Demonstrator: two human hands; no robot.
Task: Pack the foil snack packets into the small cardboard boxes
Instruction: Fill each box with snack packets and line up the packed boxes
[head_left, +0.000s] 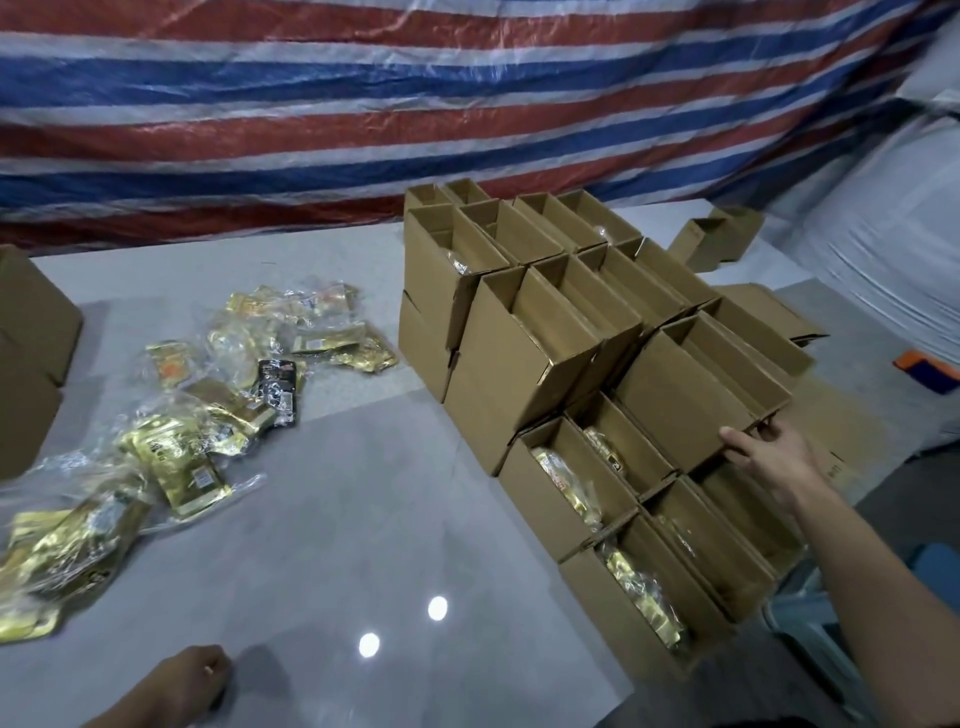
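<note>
Hands well apart: the right hand (769, 452) pinches the near rim of an upper box (701, 384) on the box stack (519, 364); the left hand (192, 680) lies fisted on the table (363, 519), nothing seen in it. Foil packets (192, 447) lie scattered left of the stack, axes mixed, nearer the left hand, suggesting a leftward reach.

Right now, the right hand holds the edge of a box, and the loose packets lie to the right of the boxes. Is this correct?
No. The head view shows the packets lying to the left of the boxes, not the right. The right hand does hold the edge of a box.
</note>
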